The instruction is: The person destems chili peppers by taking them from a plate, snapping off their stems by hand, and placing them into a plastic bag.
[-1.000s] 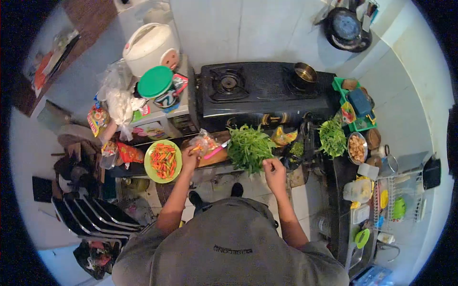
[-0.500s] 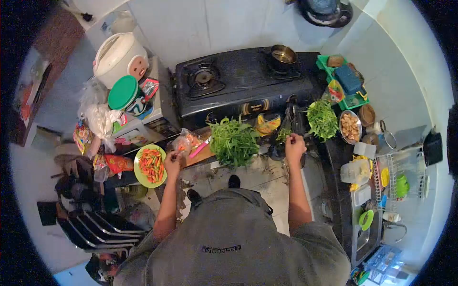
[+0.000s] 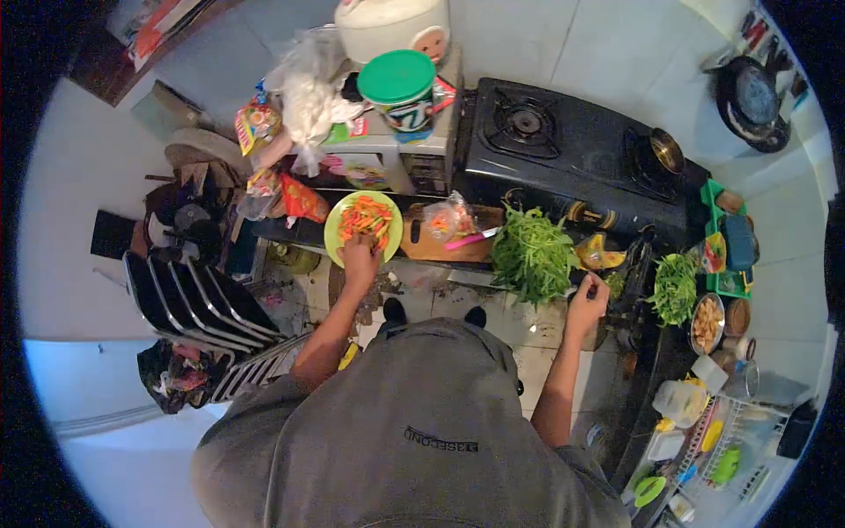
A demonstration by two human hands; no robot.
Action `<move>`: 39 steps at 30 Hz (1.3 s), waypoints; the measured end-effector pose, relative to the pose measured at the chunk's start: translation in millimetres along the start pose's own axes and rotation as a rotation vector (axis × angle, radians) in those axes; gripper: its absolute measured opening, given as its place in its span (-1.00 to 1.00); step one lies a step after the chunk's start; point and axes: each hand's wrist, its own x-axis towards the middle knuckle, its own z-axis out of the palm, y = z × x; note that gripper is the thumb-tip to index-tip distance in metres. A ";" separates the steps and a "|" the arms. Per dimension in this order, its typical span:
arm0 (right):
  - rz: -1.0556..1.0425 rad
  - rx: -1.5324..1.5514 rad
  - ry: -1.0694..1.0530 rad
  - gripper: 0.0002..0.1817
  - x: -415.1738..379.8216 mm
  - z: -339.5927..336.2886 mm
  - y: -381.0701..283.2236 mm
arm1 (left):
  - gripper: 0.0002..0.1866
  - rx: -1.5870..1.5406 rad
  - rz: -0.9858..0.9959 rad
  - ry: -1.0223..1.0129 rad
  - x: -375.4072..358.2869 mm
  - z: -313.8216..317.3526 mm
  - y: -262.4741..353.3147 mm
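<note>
The plate (image 3: 396, 236) is light green and round, and it sits on the dark surface (image 3: 290, 231) in front of the person, to the left. A red pack (image 3: 302, 201) is just beside it on the left. A brown board (image 3: 427, 249) is near it on the right. On the board are a small clear bag (image 3: 440, 220) with orange bits in it and a pink knife (image 3: 468, 240). Next comes a big, messy heap of leaves (image 3: 532, 255), with a yellow pack (image 3: 600, 253) just past it. The bag, the knife and the leaves are in the way between the two hands. Farther right are more greens (image 3: 675, 286), a bowl (image 3: 720, 308) of tan bits and a green basket (image 3: 729, 286). Behind the leaves is a black stove (image 3: 590, 123) with a small pot (image 3: 667, 151) on its right side. Behind the plate, up higher, is a tub (image 3: 409, 110) with a green lid (image 3: 396, 77).

The peppers (image 3: 365, 211) are in a pile on the plate. They are small, thin and shiny, mostly orange and red, with some green. The pile fills the middle, and the rim shows around it.

The left grip (image 3: 359, 251) reaches down into the near side of the pile and hides some peppers. I cannot tell if it is wide or narrow. The right grip (image 3: 588, 295) is up near the right side of the leaves, with its fingers bent. Something dark is by its fingers, but I cannot tell if it is held.
</note>
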 end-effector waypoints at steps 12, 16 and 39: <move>-0.053 0.051 -0.006 -0.87 -15.1 3.8 -69.0 | -0.72 0.120 0.112 0.011 4.6 18.9 0.2; -0.053 0.063 -0.028 -0.88 -31.6 0.7 -85.0 | -0.75 0.182 0.161 0.027 3.2 29.1 -3.2; 0.004 0.563 -0.458 -0.80 -87.3 30.2 -255.9 | -0.93 -1.284 -0.046 -0.336 44.4 -134.6 83.1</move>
